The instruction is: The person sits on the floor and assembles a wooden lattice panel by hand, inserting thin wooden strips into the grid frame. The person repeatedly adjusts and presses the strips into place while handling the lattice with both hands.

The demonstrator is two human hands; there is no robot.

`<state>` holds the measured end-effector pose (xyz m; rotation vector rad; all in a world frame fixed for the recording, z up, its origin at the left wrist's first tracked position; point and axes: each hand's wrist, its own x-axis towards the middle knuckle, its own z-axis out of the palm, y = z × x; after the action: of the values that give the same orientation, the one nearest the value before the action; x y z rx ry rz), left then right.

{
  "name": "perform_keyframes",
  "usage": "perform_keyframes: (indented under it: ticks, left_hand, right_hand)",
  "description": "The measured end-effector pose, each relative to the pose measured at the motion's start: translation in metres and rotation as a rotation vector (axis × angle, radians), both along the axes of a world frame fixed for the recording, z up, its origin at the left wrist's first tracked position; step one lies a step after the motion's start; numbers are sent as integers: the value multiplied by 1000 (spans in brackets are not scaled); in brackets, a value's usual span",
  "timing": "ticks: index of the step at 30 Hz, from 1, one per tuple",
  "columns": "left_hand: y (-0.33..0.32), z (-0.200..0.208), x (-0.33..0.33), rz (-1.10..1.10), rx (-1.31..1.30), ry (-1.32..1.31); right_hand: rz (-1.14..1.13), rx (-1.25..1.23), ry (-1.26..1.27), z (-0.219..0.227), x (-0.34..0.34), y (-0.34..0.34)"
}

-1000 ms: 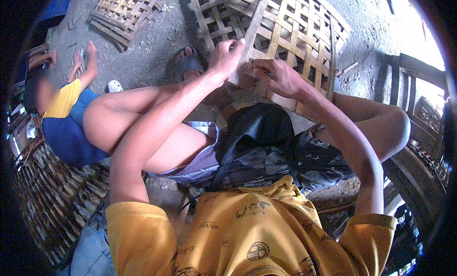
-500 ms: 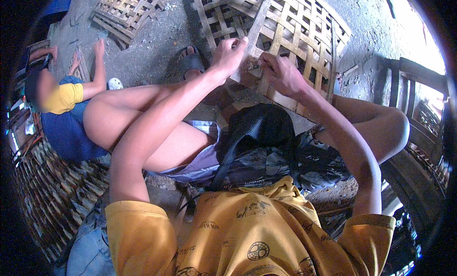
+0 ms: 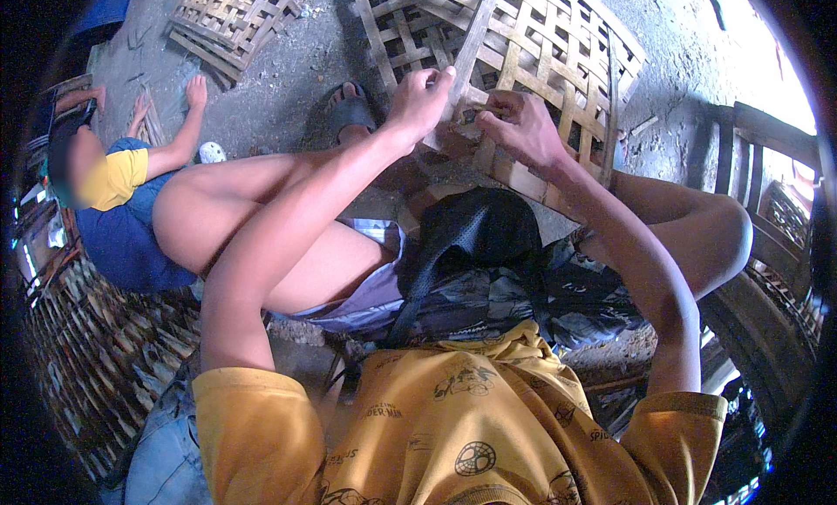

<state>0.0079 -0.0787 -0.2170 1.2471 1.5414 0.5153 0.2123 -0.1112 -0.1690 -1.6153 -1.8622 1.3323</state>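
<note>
In front of me lies a woven panel of flat bamboo-like strips [image 3: 532, 47] with open square gaps. A long flat slat [image 3: 477, 34] crosses it at a slant. My left hand [image 3: 418, 108] is closed on the near end of this slat, thumb on top. Just to the right, my right hand [image 3: 526, 132] is closed in a pinch at the panel's near edge, beside the slat's end. What its fingertips hold is too small and dark to make out. Another woven piece lies under the slat at the upper left of the panel.
A second stack of woven panels [image 3: 234, 21] lies on the rough grey floor at the far left. A co-worker in a yellow sleeve [image 3: 122, 176] sits at the left. Wooden furniture [image 3: 772, 143] stands at the right. My sandalled foot [image 3: 351, 113] is beside the panel, and a black bag-like item [image 3: 479, 235] is on my lap.
My right hand has turned and its fingers have shifted slightly upward at the panel's edge. The left hand has stayed on the slat. The co-worker's hand has moved a little to the right.
</note>
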Motion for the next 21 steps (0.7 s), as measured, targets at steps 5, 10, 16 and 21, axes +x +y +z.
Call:
perform_keyframes:
  ticks: [5, 10, 16, 21]
  left_hand:
    - [1, 3, 2, -17, -27, 15]
    - [-2, -7, 0, 18, -26, 48]
    - [-1, -9, -1, 18, 2, 42]
    - [2, -16, -3, -36, 63, 102]
  right_hand:
    - [-33, -80, 102, -7, -1, -1]
    - [-57, -247, 197, -11, -19, -11]
    - [-129, -386, 286, -15, -28, -9]
    - [-76, -265, 236, -1, -28, -8]
